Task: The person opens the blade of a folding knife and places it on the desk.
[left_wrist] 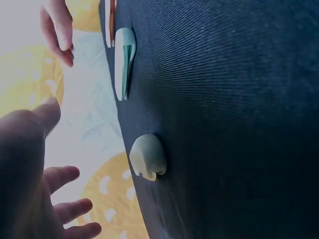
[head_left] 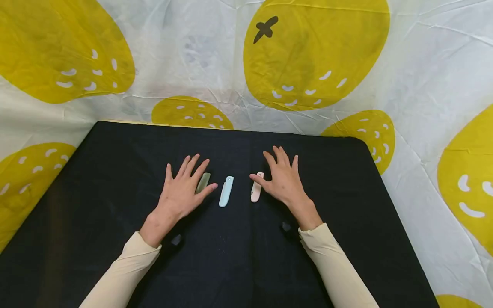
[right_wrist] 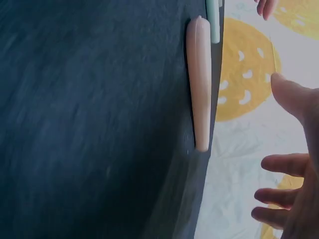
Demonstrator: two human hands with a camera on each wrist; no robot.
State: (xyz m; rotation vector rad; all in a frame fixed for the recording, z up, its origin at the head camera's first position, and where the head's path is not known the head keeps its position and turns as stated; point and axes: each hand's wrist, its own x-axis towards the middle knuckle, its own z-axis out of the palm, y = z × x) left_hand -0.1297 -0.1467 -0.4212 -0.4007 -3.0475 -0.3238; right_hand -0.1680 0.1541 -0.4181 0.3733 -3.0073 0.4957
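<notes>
Three slim folding knives lie apart on the black tabletop, all folded. The green folding knife (head_left: pixel 203 183) is partly hidden behind my left hand (head_left: pixel 180 192), which hovers beside and over it with fingers spread. In the middle lies the light blue folding knife (head_left: pixel 226 191), its slotted edge showing in the left wrist view (left_wrist: pixel 123 64). My right hand (head_left: pixel 286 182) is held above the table, fingers straight, its thumb crossing over the pale pink folding knife (head_left: pixel 255 193). That knife stands out fully in the right wrist view (right_wrist: pixel 200 84). Neither hand holds anything.
The black-covered table (head_left: pixel 231 269) ends at a white curtain (head_left: pixel 215 55) with yellow fruit prints, which hangs behind and along the sides. Below each wrist a small dark block (head_left: pixel 176 240) shows against the cloth.
</notes>
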